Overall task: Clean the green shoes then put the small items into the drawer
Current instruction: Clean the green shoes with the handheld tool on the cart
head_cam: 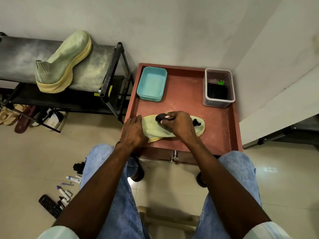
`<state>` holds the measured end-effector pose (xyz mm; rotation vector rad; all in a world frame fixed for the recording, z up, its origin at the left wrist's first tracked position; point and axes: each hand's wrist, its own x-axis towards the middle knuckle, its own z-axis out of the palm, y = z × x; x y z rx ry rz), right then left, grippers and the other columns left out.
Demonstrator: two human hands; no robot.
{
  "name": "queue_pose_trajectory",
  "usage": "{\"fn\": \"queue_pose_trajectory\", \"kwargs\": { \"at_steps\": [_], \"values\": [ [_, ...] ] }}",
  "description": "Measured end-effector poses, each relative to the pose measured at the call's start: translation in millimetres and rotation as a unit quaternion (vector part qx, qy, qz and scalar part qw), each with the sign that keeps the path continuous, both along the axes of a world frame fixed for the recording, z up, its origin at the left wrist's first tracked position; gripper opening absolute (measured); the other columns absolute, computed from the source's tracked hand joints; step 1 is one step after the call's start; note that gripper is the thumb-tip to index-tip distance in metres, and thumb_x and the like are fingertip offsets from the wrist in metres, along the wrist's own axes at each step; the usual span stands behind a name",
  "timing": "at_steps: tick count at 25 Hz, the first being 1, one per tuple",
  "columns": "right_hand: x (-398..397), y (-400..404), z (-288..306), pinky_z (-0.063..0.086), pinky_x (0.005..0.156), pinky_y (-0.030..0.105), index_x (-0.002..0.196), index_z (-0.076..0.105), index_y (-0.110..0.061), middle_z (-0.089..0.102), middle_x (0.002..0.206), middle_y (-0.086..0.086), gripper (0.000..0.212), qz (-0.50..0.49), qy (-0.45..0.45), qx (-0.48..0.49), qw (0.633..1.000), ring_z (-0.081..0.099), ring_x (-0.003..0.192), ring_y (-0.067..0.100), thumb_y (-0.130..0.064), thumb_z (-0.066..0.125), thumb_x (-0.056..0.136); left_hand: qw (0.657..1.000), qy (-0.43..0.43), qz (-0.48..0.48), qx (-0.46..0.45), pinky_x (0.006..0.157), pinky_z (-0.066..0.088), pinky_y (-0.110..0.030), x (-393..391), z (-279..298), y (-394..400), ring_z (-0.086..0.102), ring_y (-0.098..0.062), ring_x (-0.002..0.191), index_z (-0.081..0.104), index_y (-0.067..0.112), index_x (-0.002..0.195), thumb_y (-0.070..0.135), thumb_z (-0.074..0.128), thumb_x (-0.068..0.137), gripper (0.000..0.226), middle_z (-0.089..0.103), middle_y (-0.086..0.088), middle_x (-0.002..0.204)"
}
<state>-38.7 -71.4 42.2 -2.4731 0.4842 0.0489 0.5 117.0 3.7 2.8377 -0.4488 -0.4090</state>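
Observation:
One green shoe (pixel 152 129) with a yellow sole lies on its side on the red cabinet top (pixel 186 94). My left hand (pixel 133 131) holds its toe end down. My right hand (pixel 181 125) grips a black brush (pixel 161 118) that rests on the shoe's upper. The second green shoe (pixel 63 62) stands on the top shelf of the shoe rack (pixel 110 69) at the left. Small items (pixel 67 192), tubes, markers and a dark remote (pixel 49 205), lie on the floor at the lower left. The drawer's metal knob (pixel 174 156) shows under the cabinet's front edge; the drawer looks closed.
A teal tub (pixel 151 83) stands at the back left of the cabinet top and a clear box (pixel 219 87) with dark contents at the back right. Sandals (pixel 15 116) lie under the rack. White walls close in behind and on the right. My knees flank the cabinet.

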Motion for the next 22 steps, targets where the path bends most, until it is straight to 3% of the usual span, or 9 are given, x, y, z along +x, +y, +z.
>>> {"fn": "queue_pose_trajectory", "kwargs": {
  "at_steps": [2,4,7,9,13,14,17,18,22],
  "values": [
    [-1,-3,-3,0.042,0.084,0.036,0.109,0.074,-0.025,0.069,0.099,0.010,0.036,-0.029,-0.023,-0.090,0.995,0.057,0.093,0.029,-0.040,0.063,0.078,1.000,0.001,0.012,-0.020,0.111,0.030,-0.039,-2,1,0,0.037,-0.035,0.133,0.026,0.003,0.148,0.038,0.082,0.063,0.108,0.042,-0.017,0.146],
    [-4,15,-5,0.038,0.083,0.037,0.109,0.073,-0.026,0.066,0.098,0.013,0.033,0.031,-0.023,-0.161,0.986,0.053,0.094,0.031,-0.037,0.062,0.080,0.999,-0.003,0.019,-0.037,0.109,0.030,-0.038,-5,3,1,0.038,-0.035,0.132,0.025,0.001,0.148,0.039,0.084,0.062,0.112,0.044,-0.018,0.145],
    [-2,43,-6,0.042,0.075,0.034,0.103,0.076,-0.027,0.070,0.089,0.012,0.036,0.133,0.001,-0.090,0.987,0.059,0.087,0.029,-0.043,0.063,0.073,0.998,0.006,0.017,-0.056,0.111,0.029,-0.038,-7,6,2,0.037,-0.036,0.133,0.024,-0.001,0.148,0.042,0.086,0.062,0.114,0.043,-0.019,0.146],
    [1,34,-1,0.044,0.072,0.034,0.100,0.076,-0.026,0.071,0.087,0.010,0.038,0.088,-0.002,-0.037,0.995,0.060,0.083,0.028,-0.046,0.063,0.070,0.998,0.013,0.019,-0.067,0.112,0.027,-0.036,-8,7,6,0.035,-0.034,0.135,0.024,0.001,0.149,0.038,0.086,0.064,0.111,0.040,-0.018,0.148],
    [-24,18,-1,0.039,0.083,0.039,0.109,0.071,-0.025,0.064,0.098,0.011,0.035,0.029,-0.060,-0.195,0.978,0.052,0.095,0.031,-0.037,0.062,0.078,0.995,0.037,0.012,-0.095,0.115,0.028,-0.036,-13,8,16,0.031,-0.033,0.138,0.025,0.004,0.150,0.023,0.086,0.066,0.105,0.034,-0.018,0.151],
    [-27,24,-1,0.040,0.083,0.039,0.110,0.071,-0.027,0.065,0.098,0.011,0.036,0.060,-0.047,-0.188,0.979,0.053,0.095,0.030,-0.038,0.062,0.078,0.995,0.034,0.000,-0.091,0.115,0.028,-0.036,-14,8,18,0.033,-0.034,0.137,0.027,0.003,0.149,0.021,0.085,0.067,0.102,0.036,-0.019,0.149],
    [-35,42,1,0.048,0.079,0.037,0.111,0.074,-0.020,0.069,0.094,0.013,0.044,0.089,-0.032,-0.002,0.995,0.061,0.089,0.032,-0.038,0.069,0.071,0.996,0.021,0.001,-0.086,0.112,0.034,-0.039,-15,8,21,0.041,-0.035,0.132,0.035,0.000,0.145,0.022,0.085,0.066,0.096,0.044,-0.020,0.143],
    [-40,41,1,0.049,0.080,0.038,0.112,0.073,-0.015,0.069,0.096,0.015,0.047,0.090,-0.049,-0.001,0.995,0.061,0.090,0.033,-0.037,0.070,0.070,0.996,0.025,0.002,-0.090,0.111,0.035,-0.039,-15,8,21,0.042,-0.035,0.131,0.036,0.000,0.144,0.022,0.086,0.065,0.096,0.045,-0.019,0.142],
    [-80,19,7,0.045,0.089,0.045,0.120,0.065,-0.006,0.063,0.113,0.019,0.053,0.095,-0.103,-0.176,0.974,0.055,0.103,0.038,-0.034,0.069,0.074,0.994,-0.012,0.023,-0.105,0.113,0.030,-0.039,-23,14,13,0.036,-0.036,0.133,0.035,0.000,0.145,0.005,0.065,0.080,0.071,0.040,-0.022,0.145]
  ]
}}
